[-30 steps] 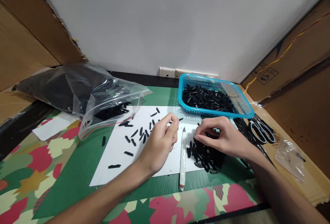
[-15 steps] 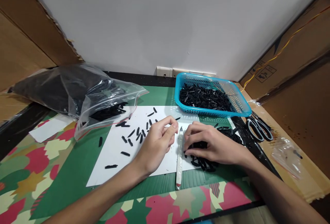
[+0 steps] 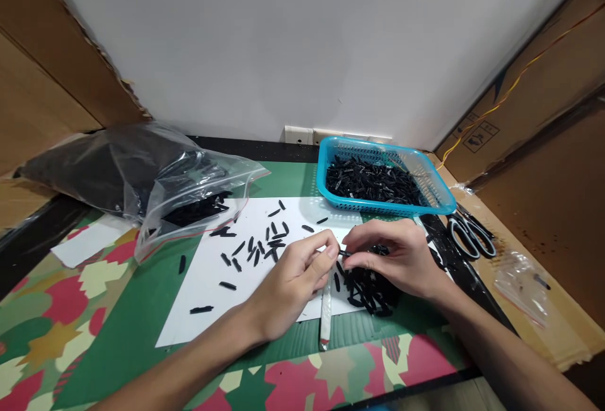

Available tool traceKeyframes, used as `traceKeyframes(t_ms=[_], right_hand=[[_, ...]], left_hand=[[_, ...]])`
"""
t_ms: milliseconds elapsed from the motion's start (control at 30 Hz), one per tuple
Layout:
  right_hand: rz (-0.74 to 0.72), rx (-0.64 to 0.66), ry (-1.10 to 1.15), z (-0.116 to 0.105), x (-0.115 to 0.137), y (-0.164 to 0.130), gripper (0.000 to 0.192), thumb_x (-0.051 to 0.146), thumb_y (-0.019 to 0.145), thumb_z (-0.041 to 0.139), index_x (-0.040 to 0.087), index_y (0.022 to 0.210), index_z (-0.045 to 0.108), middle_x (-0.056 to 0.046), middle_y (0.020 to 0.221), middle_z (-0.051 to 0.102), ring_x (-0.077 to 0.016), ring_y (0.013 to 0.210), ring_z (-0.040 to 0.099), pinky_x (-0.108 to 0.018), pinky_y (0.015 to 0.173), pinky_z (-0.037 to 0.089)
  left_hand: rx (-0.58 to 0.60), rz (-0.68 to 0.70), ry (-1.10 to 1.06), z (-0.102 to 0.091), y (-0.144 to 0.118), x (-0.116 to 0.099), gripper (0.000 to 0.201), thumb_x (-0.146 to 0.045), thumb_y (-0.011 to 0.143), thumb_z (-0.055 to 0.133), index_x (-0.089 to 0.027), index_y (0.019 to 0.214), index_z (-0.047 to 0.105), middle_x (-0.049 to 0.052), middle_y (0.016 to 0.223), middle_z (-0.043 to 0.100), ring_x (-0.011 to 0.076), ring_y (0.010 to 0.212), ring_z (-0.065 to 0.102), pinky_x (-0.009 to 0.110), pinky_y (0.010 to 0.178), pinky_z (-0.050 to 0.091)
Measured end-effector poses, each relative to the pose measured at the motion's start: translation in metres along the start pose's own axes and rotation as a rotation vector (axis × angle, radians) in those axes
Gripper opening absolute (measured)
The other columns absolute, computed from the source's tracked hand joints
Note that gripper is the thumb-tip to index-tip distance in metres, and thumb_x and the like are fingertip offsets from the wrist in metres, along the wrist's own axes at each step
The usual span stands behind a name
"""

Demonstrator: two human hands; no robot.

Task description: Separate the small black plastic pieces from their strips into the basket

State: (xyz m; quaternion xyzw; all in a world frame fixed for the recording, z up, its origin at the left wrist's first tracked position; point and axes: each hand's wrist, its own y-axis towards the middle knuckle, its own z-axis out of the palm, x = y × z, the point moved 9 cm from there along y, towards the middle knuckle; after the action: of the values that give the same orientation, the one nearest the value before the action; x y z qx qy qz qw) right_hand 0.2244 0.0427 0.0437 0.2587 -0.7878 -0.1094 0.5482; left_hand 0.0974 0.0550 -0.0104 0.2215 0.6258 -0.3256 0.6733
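A small black strip (image 3: pixel 345 252) is held between my two hands above the white paper (image 3: pixel 189 291). My left hand (image 3: pixel 302 272) pinches its left end between thumb and forefinger. At the other end, the thumb and forefinger of my right hand (image 3: pixel 394 256) close around it. Below my right hand lies a heap of similar black strips (image 3: pixel 373 297). Under my fingertips is a slim white-wrapped tool (image 3: pixel 326 316), its upper end now hidden. Several loose strips (image 3: pixel 255 252) are scattered over the paper to the left.
A blue basket (image 3: pixel 385 206) full of black pieces stands at the back right. A clear zip bag (image 3: pixel 155 171) of black strips lies at the left. Scissors (image 3: pixel 470 237) and a small plastic bag (image 3: pixel 522 288) rest on cardboard at the right. Behind is a wall with sockets (image 3: pixel 299 135).
My right hand has lifted from the heap and moved up to meet my left fingertips. A black strip now shows between them. One more strip is visible on the paper beyond my left hand.
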Motion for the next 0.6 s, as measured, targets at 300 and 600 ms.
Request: traceKeyframes(t_ms=[300,600], right_hand=[[0.01,-0.051,-0.119,-0.005,-0.0019,-0.0018,0.006,0.025,0.095,0.078,0.023,0.099,0.083,-0.003,0.09,0.084,-0.0175,0.076,0.079,-0.025,0.07,0.064],[0.028,-0.046,-0.099,-0.0033,-0.0015,-0.0016,0.006,0.022,0.096,0.077,0.021,0.099,0.082,-0.003,0.091,0.083,-0.0177,0.078,0.078,-0.026,0.071,0.062]], left_hand=[[-0.071,0.016,-0.025,-0.0075,0.0,-0.0026,0.041,-0.053,0.106,0.053,-0.02,0.081,0.049,-0.009,0.062,0.032,0.0052,0.048,0.019,0.019,0.041,0.016],[-0.073,0.067,-0.021,-0.0085,-0.0017,-0.0045,0.041,-0.052,0.108,0.048,-0.02,0.084,0.053,-0.01,0.057,0.031,0.0068,0.047,0.022,0.02,0.043,0.02]])
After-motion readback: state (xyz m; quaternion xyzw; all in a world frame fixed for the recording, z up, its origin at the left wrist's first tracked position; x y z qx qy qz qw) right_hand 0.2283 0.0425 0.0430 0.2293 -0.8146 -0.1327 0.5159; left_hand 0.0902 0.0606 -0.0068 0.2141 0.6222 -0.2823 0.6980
